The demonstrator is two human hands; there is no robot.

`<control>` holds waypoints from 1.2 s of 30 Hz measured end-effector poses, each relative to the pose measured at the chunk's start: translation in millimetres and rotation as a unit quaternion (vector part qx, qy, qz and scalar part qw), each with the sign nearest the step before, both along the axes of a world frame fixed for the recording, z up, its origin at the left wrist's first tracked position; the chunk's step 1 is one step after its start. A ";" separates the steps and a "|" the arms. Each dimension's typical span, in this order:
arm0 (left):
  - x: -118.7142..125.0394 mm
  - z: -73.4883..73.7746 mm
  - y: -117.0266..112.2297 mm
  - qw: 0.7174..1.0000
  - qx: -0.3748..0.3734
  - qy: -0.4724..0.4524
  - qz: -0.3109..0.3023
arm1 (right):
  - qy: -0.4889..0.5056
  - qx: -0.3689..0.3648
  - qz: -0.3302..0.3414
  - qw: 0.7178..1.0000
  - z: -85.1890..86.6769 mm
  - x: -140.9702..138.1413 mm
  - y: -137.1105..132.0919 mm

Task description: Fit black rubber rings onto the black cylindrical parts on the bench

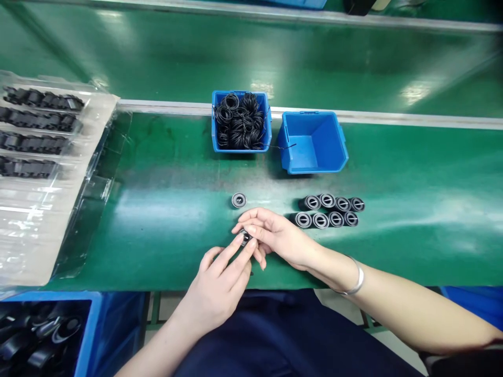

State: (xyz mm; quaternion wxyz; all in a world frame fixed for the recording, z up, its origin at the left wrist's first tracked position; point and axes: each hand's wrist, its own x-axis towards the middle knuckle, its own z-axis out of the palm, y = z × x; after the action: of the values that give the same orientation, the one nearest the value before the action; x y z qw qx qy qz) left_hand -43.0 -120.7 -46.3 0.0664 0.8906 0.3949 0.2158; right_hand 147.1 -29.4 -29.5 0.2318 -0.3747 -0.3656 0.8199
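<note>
Part (246, 238), small, round and dark, sits between the two hands, above the near side of the green worktop (157, 251); its face is tipped up and partly covered by fingers. Right hand (277, 235) clamps it: thumb laid across the upper right of its rim, the other fingers curled beyond and beneath. Left hand (222, 288) comes in from the near side, index and middle fingertips parted, one at the part's left edge, the other at its lower right, both apparently touching. Left thumb hidden; whether that hand also pinches, cannot tell. Silver bracelet (358, 281) on right wrist.

Just beyond the fingers, a single round piece (239, 200) stands alone on the worktop. To the right, eight slotted cylinders (320, 220) stand upright in two rows of four, close together.

Farther back, a blue bin (241, 151) heaped with black wire coils (240, 123); one loose strand reaches toward a second blue bin (328, 144) beside it.

Far left, a clear plastic tray (23, 230) with four rows of black components (33, 143). Lower left, a blue crate (93, 335) holding glossy dark pieces (39, 343).
</note>
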 end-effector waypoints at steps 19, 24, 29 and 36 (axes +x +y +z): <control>0.0 -6.2 -0.5 0.999 0.028 0.017 0.027 | 0.022 0.058 -0.045 0.997 -5.1 3.5 -9.9; -2.2 -2.3 14.6 0.997 0.050 0.040 0.042 | -0.084 0.255 -0.125 0.955 -4.6 15.2 -37.0; -3.0 2.8 26.9 0.996 0.055 0.037 0.051 | -0.176 0.364 -0.143 0.903 -1.5 39.2 -54.3; -9.5 10.7 17.0 0.984 0.018 -0.114 0.132 | -0.263 0.404 -0.197 0.854 -4.9 63.6 -52.1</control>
State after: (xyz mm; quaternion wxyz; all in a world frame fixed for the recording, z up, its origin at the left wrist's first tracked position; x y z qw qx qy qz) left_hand -52.6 -103.7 -35.5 0.0655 0.8011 0.4951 0.3298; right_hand 210.7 -81.5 -34.4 0.4145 -0.5138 -0.6305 0.4083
